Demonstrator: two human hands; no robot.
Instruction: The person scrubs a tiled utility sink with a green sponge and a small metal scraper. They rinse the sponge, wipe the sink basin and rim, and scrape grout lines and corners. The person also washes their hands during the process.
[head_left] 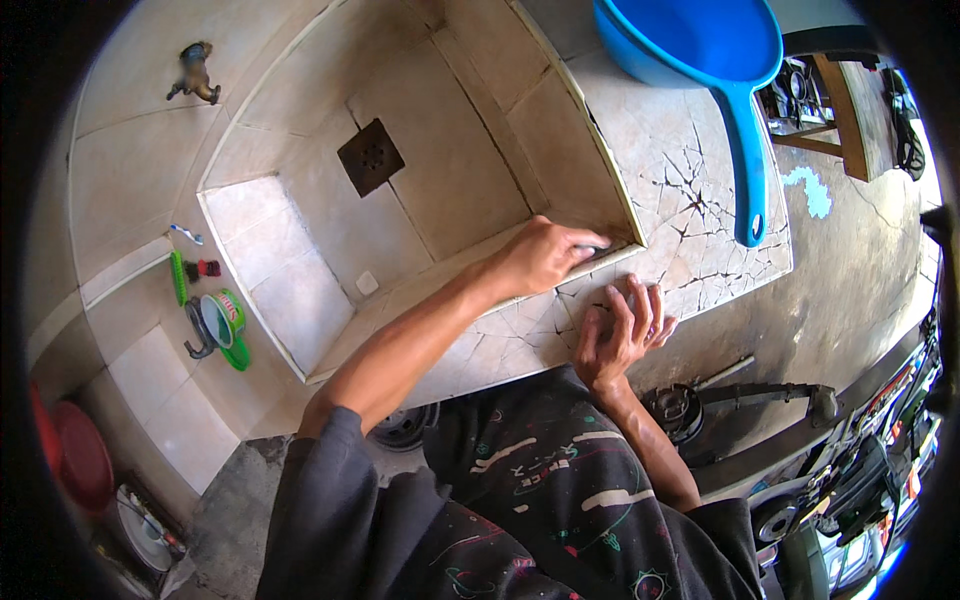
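Observation:
My left hand (pixel 545 255) reaches across the near side of a beige tiled sink (pixel 450 130) into its near right corner. Its fingers are closed on a small dark object (pixel 592 251), mostly hidden by them and too little seen to name. Just outside that corner, my right hand (pixel 625 325) rests on the cracked-tile counter (pixel 680 230), its fingers apart and holding nothing. Down in the sink floor is a square, rusty-brown drain cover (pixel 371 157). A small whitish piece (pixel 367 283) lies near the basin's left end.
A blue long-handled dipper (pixel 745 150) stands on the counter at the far right. Left of the sink are a brass tap (pixel 194 75), a green tub (pixel 222 318), a green brush (pixel 179 277) and a toothbrush (pixel 187 234). A wooden table (pixel 842 115) stands beyond the counter.

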